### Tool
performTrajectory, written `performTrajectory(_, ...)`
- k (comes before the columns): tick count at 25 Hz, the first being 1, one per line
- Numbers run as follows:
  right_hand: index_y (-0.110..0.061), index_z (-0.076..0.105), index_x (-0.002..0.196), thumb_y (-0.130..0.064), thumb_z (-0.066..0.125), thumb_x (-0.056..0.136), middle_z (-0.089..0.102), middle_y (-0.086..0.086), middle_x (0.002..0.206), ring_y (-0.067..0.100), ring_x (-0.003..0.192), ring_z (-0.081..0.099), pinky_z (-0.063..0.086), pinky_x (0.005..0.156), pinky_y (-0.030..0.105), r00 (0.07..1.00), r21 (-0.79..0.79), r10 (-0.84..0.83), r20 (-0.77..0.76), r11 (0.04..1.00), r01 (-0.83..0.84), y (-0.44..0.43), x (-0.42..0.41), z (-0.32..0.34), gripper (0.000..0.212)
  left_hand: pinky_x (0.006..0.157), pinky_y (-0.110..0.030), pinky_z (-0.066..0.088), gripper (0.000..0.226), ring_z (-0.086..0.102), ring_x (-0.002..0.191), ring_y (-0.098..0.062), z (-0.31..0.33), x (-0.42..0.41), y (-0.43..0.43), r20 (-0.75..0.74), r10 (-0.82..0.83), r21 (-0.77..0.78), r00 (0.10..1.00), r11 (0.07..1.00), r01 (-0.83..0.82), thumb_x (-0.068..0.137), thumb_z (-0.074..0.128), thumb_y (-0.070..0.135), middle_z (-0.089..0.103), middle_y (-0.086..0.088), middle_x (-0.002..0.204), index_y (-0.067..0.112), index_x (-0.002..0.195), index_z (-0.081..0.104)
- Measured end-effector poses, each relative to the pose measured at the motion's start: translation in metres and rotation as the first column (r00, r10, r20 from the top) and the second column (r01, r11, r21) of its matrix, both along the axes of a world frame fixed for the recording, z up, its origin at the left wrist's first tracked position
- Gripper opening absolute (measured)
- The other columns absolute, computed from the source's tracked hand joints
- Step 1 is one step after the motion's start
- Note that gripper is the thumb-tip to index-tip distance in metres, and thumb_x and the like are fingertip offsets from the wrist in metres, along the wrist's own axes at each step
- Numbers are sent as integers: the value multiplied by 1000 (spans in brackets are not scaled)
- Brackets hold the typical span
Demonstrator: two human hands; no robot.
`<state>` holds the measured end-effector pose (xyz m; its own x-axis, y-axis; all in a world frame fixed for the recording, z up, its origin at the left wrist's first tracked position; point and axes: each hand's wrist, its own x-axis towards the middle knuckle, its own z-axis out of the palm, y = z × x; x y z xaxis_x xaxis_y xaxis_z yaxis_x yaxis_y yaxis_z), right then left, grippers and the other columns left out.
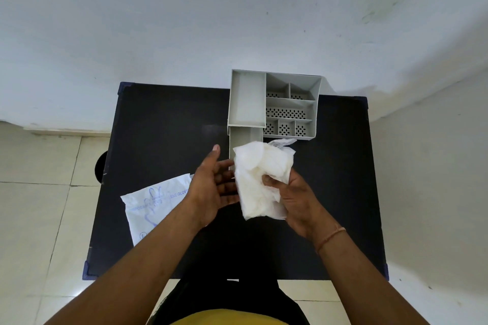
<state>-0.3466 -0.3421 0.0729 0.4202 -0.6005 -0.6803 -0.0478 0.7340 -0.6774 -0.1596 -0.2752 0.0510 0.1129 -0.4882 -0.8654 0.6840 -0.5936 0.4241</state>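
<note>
Over the black table (163, 126), the right hand (293, 200) grips a clear packet of white pads (260, 179) in curled fingers, the left hand (216, 187) open and straight-fingered at its left edge, a grey organiser (248, 97) just behind, a printed glove packet (155, 206) lying left.

Organizer (274, 103) blocks far side; glove packet (155, 206) left; right tabletop (343, 166) free.
</note>
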Motion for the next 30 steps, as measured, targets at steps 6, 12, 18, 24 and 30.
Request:
performTrajectory(6, -18, 63, 144, -32, 64, 100, 76, 14, 133, 37, 127, 69, 58, 104, 53, 997, 28, 77, 29, 997, -78, -6, 4, 11, 46, 90, -55, 64, 31, 79, 112, -32, 26, 0, -13, 123, -248, -165, 961, 950, 266, 98, 76, 27, 83, -9, 120, 18, 128, 75)
performTrajectory(12, -15, 64, 147, -93, 29, 87, 63, 21, 150, 42, 134, 62, 44, 112, 62, 983, 431, 46, 179, 894, -120, -38, -2, -2, 104, 79, -45, 62, 30, 79, 107, -26, 12, 13, -11, 150, -306, -208, 940, 920, 333, 98, 77, 29, 83, -5, 116, 21, 127, 76)
performTrajectory(18, -16, 65, 146, -76, 40, 99, 67, 21, 145, 42, 134, 63, 44, 115, 63, 988, 352, 106, 116, 925, -141, -41, 9, -9, 80, 81, -47, 63, 32, 79, 112, -29, 5, 17, -15, 165, -311, -200, 936, 919, 340, 97, 78, 30, 83, -6, 119, 22, 128, 75)
performTrajectory(24, -19, 73, 128, -26, 76, 98, 81, 15, 120, 36, 108, 78, 64, 92, 56, 977, 19, -20, -212, 1000, 25, -24, 24, -28, 31, 89, -55, 67, 33, 81, 106, -25, 4, 8, -24, 217, -252, -136, 943, 949, 285, 99, 76, 33, 83, -2, 119, 26, 131, 71)
performTrajectory(30, -19, 58, 140, -21, 70, 99, 71, 7, 129, 25, 110, 70, 60, 88, 38, 868, -212, 61, -492, 959, -187, -39, 38, -42, 43, 73, -43, 70, 57, 75, 100, -18, -20, 13, -31, 688, -408, 134, 599, 884, 448, 89, 84, 12, 75, 4, 114, 28, 139, 63)
